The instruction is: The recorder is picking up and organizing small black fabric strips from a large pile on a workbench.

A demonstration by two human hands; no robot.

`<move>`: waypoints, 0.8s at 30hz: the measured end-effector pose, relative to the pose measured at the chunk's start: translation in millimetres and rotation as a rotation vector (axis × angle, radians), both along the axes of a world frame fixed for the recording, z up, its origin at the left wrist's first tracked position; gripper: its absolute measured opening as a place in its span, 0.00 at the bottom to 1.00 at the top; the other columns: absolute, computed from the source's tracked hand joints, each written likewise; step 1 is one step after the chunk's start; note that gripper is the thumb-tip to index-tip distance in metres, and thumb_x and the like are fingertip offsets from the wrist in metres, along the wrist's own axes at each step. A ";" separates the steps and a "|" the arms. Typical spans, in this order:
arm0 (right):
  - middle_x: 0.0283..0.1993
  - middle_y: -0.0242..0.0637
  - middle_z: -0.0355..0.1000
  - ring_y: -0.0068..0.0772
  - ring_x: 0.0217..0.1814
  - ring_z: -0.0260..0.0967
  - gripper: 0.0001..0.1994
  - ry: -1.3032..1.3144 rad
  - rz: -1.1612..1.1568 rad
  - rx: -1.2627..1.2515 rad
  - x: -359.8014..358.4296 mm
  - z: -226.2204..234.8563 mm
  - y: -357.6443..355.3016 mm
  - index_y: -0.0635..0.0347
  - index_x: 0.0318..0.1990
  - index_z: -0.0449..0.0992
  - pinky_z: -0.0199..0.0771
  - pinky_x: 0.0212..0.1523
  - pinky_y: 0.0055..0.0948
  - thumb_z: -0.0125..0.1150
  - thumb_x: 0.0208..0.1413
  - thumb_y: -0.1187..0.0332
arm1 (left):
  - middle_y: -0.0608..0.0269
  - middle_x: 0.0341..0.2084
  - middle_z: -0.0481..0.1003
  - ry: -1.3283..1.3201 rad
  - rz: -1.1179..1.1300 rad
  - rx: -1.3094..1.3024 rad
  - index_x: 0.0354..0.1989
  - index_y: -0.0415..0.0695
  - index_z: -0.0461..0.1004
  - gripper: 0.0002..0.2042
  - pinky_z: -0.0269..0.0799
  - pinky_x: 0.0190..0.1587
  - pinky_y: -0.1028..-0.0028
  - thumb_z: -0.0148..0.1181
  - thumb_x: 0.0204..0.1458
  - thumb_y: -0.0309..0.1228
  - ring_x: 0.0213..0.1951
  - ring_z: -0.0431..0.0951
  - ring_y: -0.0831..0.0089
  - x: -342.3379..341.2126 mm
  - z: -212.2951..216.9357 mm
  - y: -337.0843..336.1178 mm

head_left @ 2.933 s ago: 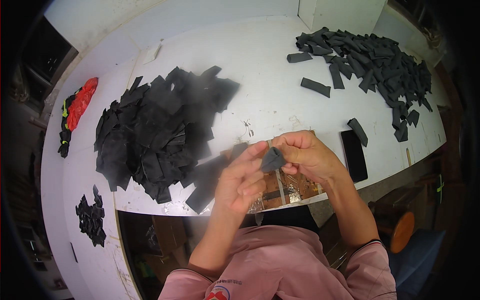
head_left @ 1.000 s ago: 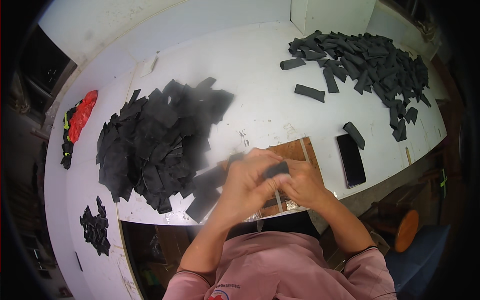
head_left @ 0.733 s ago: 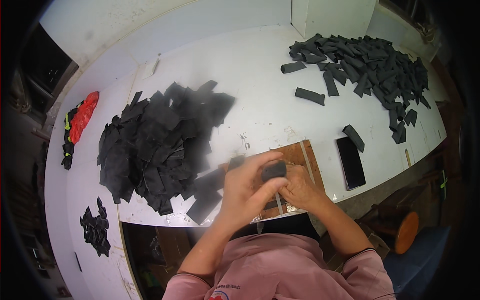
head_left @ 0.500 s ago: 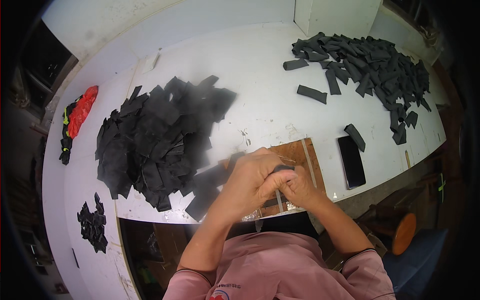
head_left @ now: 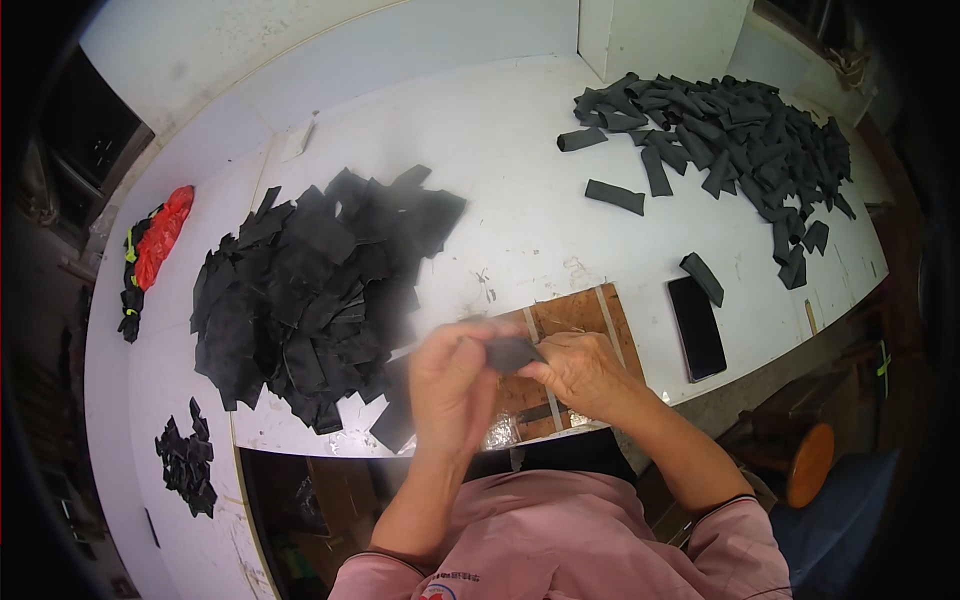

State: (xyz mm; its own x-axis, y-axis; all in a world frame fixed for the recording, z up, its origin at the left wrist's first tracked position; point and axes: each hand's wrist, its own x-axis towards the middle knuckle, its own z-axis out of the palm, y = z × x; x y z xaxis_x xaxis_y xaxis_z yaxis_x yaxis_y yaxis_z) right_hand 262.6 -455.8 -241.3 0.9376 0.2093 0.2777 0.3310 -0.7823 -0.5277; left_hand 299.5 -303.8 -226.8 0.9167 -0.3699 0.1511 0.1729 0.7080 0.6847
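Between my two hands a small dark grey fabric piece (head_left: pixel 513 353) is stretched sideways above a brown board. My left hand (head_left: pixel 452 378) is closed on its left end, with the fingers curled. The right end is pinched by my right hand (head_left: pixel 592 374), thumb and fingers together. Close to my left hand lies a large pile of flat black fabric pieces (head_left: pixel 300 290). One flat piece (head_left: pixel 394 425) rests by my left wrist at the table's front edge. The brown board (head_left: pixel 585 310) has pale strips of tape across it.
Many dark tube-shaped fabric pieces (head_left: pixel 740 135) are heaped at the far right. A black phone (head_left: pixel 698 328) lies to the right, one tube (head_left: pixel 703 279) on its upper end. A red plastic bag (head_left: pixel 163 238) and small black scraps (head_left: pixel 187 460) lie at left. A round stool (head_left: pixel 809 466) stands lower right.
My hands have moved apart from their clasped position. The grey fabric piece, mostly hidden before, now shows between them. My left hand has turned and shifted slightly left.
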 end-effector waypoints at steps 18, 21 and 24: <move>0.17 0.42 0.66 0.42 0.21 0.65 0.15 -0.011 0.039 0.022 3.6 17.3 -3.8 0.63 0.20 0.71 0.66 0.24 0.35 0.55 0.47 0.59 | 0.59 0.28 0.74 -0.627 0.080 0.650 0.32 0.36 0.74 0.07 0.66 0.35 0.81 0.54 0.43 0.18 0.31 0.72 0.76 24.6 31.0 12.0; 0.16 0.38 0.65 0.36 0.18 0.64 0.18 0.050 0.162 0.211 11.3 45.3 -12.1 0.65 0.21 0.71 0.64 0.22 0.30 0.53 0.49 0.56 | 0.57 0.27 0.74 -0.457 0.192 0.744 0.36 0.36 0.73 0.09 0.67 0.35 0.79 0.53 0.45 0.21 0.31 0.73 0.73 26.7 1.2 19.0; 0.15 0.27 0.63 0.18 0.18 0.60 0.20 0.339 0.030 0.942 42.9 65.9 -50.0 0.63 0.24 0.72 0.58 0.19 0.18 0.48 0.52 0.53 | 0.51 0.29 0.73 -0.433 0.353 1.320 0.39 0.36 0.70 0.15 0.68 0.37 0.70 0.56 0.45 0.33 0.32 0.74 0.63 33.1 -39.9 21.6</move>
